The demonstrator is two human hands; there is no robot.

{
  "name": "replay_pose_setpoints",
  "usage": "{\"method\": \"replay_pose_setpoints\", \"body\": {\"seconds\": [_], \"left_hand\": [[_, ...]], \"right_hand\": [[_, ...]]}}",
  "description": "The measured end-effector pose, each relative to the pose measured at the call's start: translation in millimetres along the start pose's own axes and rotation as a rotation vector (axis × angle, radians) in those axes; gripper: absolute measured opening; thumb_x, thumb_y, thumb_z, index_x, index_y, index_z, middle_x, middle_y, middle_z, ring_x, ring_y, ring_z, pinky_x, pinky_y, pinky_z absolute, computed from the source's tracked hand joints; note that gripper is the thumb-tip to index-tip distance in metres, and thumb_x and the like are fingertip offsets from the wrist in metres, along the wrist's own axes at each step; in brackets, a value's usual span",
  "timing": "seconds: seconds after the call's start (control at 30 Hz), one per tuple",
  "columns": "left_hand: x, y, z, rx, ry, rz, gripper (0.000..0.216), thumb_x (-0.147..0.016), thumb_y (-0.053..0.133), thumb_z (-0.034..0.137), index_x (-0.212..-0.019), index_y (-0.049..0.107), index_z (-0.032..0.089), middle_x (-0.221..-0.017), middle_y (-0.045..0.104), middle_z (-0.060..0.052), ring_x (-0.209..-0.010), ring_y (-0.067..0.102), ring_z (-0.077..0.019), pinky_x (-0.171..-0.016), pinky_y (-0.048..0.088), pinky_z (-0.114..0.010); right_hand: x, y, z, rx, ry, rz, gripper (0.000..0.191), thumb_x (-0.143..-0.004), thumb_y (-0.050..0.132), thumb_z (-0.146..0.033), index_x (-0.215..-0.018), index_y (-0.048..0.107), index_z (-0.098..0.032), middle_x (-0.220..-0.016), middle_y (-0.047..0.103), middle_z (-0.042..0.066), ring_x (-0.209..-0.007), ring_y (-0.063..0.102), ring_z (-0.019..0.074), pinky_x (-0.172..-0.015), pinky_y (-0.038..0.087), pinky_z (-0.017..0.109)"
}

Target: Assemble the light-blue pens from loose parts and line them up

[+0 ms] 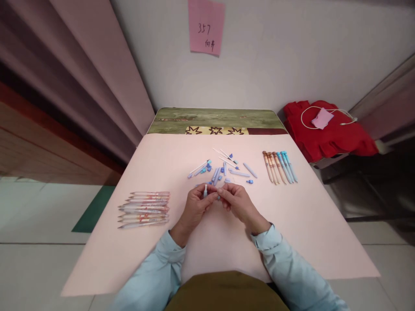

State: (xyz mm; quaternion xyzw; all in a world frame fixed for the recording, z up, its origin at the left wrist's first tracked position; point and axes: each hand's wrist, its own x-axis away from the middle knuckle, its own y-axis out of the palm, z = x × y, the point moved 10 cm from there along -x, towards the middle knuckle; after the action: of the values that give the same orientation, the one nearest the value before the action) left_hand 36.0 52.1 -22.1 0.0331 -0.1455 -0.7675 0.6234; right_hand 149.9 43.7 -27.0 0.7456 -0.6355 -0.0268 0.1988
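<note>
My left hand point(198, 204) is closed, with a pale blue pen part point(205, 191) with a whitish tip sticking up between its fingers. Close beside it, my right hand point(236, 199) pinches something small that looks bluish, mostly hidden by the fingertips. The two hands almost meet over the table's middle. Just beyond them lie loose pen parts: lavender-blue barrels point(240, 173), thin white refills point(198, 167) and small blue pieces point(249, 182).
Several pens with pinkish patterns point(145, 209) lie in a stack at left. A row of brown-topped and blue-topped pens point(279, 167) lies at right. Pale paper point(292, 242) covers the table. Red cloth point(330, 140) with a white cable point(306, 113) sits beyond the right edge.
</note>
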Motion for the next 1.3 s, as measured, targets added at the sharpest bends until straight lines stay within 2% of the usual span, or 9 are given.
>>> {"method": "replay_pose_setpoints", "body": {"seconds": [0.3, 0.43, 0.5, 0.6, 0.7, 0.9, 1.1, 1.2, 1.3], "left_hand": [[-0.4, -4.0, 1.2, -0.058, 0.005, 0.059, 0.018, -0.075, 0.077, 0.030, -0.078, 0.067, 0.015, -0.063, 0.062, 0.002, -0.041, 0.037, -0.0031, -0.039, 0.025, -0.018], [-5.6, -16.9, -2.5, 0.097, -0.022, 0.147, 0.019, -0.073, 0.078, 0.027, -0.081, 0.067, 0.014, -0.064, 0.062, 0.002, -0.040, 0.035, -0.0013, -0.038, 0.021, -0.016], [-8.0, -24.2, -2.6, 0.170, -0.026, 0.200, 0.019, -0.071, 0.079, 0.025, -0.080, 0.066, 0.014, -0.064, 0.061, 0.002, -0.040, 0.036, -0.0006, -0.038, 0.020, -0.015], [-9.8, -30.4, -1.6, 0.234, -0.030, 0.247, 0.020, -0.068, 0.080, 0.023, -0.078, 0.066, 0.013, -0.064, 0.060, 0.002, -0.040, 0.036, 0.0002, -0.038, 0.020, -0.014], [-9.7, -31.7, -0.3, 0.249, -0.028, 0.257, 0.019, -0.068, 0.079, 0.023, -0.079, 0.066, 0.013, -0.065, 0.060, 0.002, -0.040, 0.036, 0.0002, -0.037, 0.020, -0.013], [-8.9, -30.2, -1.9, 0.242, -0.021, 0.238, 0.018, -0.070, 0.078, 0.023, -0.081, 0.067, 0.014, -0.065, 0.061, 0.001, -0.041, 0.037, -0.0005, -0.038, 0.021, -0.014], [-8.2, -21.8, -2.7, 0.158, -0.005, 0.184, 0.017, -0.073, 0.076, 0.026, -0.083, 0.067, 0.015, -0.064, 0.061, 0.001, -0.041, 0.036, -0.0017, -0.039, 0.021, -0.016], [-7.0, -18.1, -2.0, 0.107, 0.007, 0.155, 0.017, -0.075, 0.075, 0.028, -0.084, 0.068, 0.015, -0.065, 0.062, 0.001, -0.041, 0.037, -0.0023, -0.040, 0.022, -0.017], [-6.2, -15.7, -1.4, 0.051, 0.022, 0.128, 0.018, -0.076, 0.074, 0.029, -0.085, 0.068, 0.015, -0.066, 0.062, 0.001, -0.042, 0.038, -0.0032, -0.040, 0.024, -0.018]], "right_hand": [[-1.6, -8.4, 4.0, 0.094, -0.002, 0.100, 0.042, -0.081, 0.067, -0.056, -0.065, 0.059, -0.017, -0.053, 0.057, -0.003, -0.039, 0.044, 0.0076, -0.038, 0.032, 0.021], [1.6, -47.1, -41.1, 0.624, -0.270, 0.403, 0.030, -0.087, 0.063, -0.047, -0.079, 0.070, -0.018, -0.065, 0.064, 0.000, -0.052, 0.052, 0.0119, -0.052, 0.041, 0.025], [4.4, -52.6, -62.9, 0.945, -0.423, 0.534, 0.019, -0.088, 0.062, -0.037, -0.087, 0.073, -0.021, -0.081, 0.069, 0.003, -0.065, 0.057, 0.0141, -0.063, 0.043, 0.027], [-3.0, -45.9, -69.0, 1.211, -0.512, 0.546, 0.018, -0.091, 0.058, -0.030, -0.092, 0.075, -0.024, -0.094, 0.070, 0.005, -0.082, 0.061, 0.0182, -0.070, 0.043, 0.029], [-9.2, -33.7, -67.1, 1.298, -0.557, 0.465, 0.019, -0.092, 0.057, -0.027, -0.096, 0.075, -0.025, -0.095, 0.069, 0.006, -0.093, 0.060, 0.0208, -0.075, 0.043, 0.030], [-4.3, -19.0, -55.5, 1.316, -0.529, 0.186, 0.014, -0.086, 0.065, -0.025, -0.097, 0.074, -0.027, -0.092, 0.069, 0.003, -0.089, 0.063, 0.0185, -0.070, 0.042, 0.027], [-0.7, -13.0, -45.8, 1.355, -0.507, 0.117, 0.011, -0.085, 0.063, -0.024, -0.087, 0.074, -0.025, -0.080, 0.067, 0.003, -0.079, 0.061, 0.0180, -0.063, 0.038, 0.027], [2.4, -13.2, -53.9, 1.094, -0.502, 0.170, 0.010, -0.083, 0.064, -0.023, -0.090, 0.071, -0.023, -0.079, 0.066, 0.002, -0.071, 0.057, 0.0156, -0.064, 0.040, 0.027], [1.1, -16.8, -44.1, 0.525, -0.350, 0.149, 0.011, -0.082, 0.065, -0.028, -0.091, 0.066, -0.022, -0.071, 0.062, -0.001, -0.061, 0.054, 0.0127, -0.059, 0.042, 0.025]]}}
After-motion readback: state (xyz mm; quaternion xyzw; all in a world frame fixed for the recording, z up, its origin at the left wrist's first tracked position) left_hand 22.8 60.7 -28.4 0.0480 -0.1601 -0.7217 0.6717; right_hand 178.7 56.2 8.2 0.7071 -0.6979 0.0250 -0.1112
